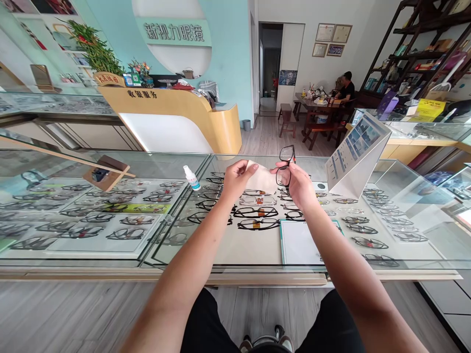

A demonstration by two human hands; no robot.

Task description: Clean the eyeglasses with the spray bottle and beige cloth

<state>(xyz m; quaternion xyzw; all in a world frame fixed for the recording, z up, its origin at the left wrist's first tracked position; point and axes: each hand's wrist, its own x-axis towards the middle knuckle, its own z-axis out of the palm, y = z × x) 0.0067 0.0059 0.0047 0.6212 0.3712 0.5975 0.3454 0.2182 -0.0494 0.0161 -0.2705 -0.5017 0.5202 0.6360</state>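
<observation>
My right hand [300, 185] is closed on a pair of black-framed glasses [286, 164], held upright above the glass counter [184, 260]. My left hand [235, 177] pinches the corner of a pale beige cloth [262, 179] that stretches across to the glasses. Both hands hover over the display case, above rows of spectacle frames [257, 218] lying under the glass.
A small white spray bottle [192, 177] stands on the counter left of my hands. A white pad [300, 242] lies near the counter's front edge. An angled display card [355, 154] stands to the right. A yellow cashier desk [172, 117] is behind. A person [345, 89] sits at a far table.
</observation>
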